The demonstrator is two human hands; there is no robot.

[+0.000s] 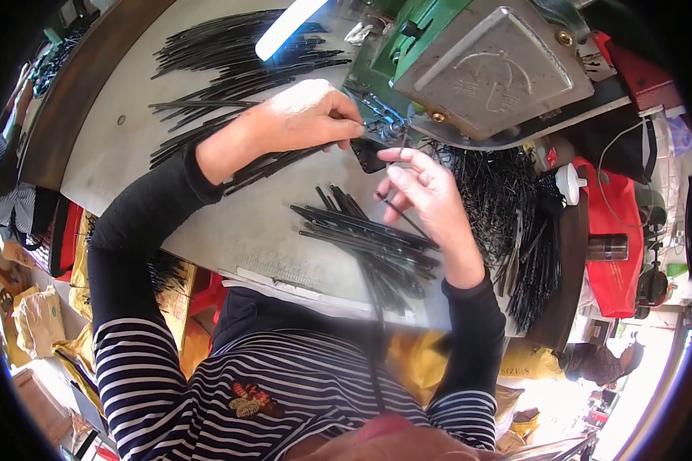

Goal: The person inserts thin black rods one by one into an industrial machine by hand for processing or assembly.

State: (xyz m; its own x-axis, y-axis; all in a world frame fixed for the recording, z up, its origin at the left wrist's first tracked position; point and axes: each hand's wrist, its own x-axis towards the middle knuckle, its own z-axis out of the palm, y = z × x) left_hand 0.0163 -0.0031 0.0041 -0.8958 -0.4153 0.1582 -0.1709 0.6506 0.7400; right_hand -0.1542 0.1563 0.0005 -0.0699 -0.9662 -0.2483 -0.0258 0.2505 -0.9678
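Note:
My left hand (pixel 304 119) is just left of a green machine (pixel 377 58), fingers pinched together. What lies in that pinch is too small to make out. To its right, my right hand (pixel 427 188) has its fingers curled around a thin black strip (pixel 413 219), which slants down across the palm. Between the two hands sits a small dark plate (pixel 367 156) at the machine's working point, beneath its metal parts (pixel 384 115). Below the hands, a loose bundle of black strips (pixel 361 234) lies on the pale worktable (pixel 277 238).
A large heap of long black strips (pixel 231 61) covers the table's far left. A tangled black pile (pixel 484 200) hangs over the right side. A bright lamp (pixel 292 29) reaches in above. The machine's grey metal cover (pixel 500 73) overhangs at the upper right.

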